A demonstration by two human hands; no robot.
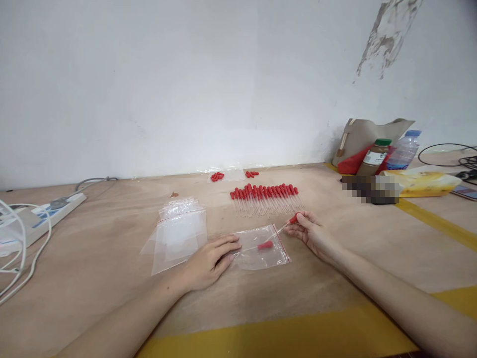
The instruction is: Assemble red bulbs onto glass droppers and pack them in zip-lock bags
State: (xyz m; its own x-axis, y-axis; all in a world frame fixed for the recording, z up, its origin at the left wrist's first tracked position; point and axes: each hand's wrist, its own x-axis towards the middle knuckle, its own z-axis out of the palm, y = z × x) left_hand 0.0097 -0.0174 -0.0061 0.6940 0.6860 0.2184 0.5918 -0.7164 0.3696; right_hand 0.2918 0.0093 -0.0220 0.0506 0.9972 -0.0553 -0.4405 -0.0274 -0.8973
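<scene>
A clear zip bag (253, 258) with a red seal line lies flat on the table, and one dropper with a red bulb (265, 245) is inside it. My left hand (214, 261) holds the bag's left end against the table between thumb and fingers. Pinched in my right hand (307, 228) is a second dropper (293, 219), held by its red bulb. Its thin clear tube points down and left into the bag's mouth at the right. Behind the bag, several droppers (264, 193) lie side by side in a row, red bulbs toward the wall.
Left of my left hand lies a stack of zip bags (181, 233). Loose red bulbs (217, 176) sit near the wall. A power strip (59, 211) with white cables is at far left. A jar (374, 158), a water bottle (404, 149) and a yellow packet (425, 183) stand at right.
</scene>
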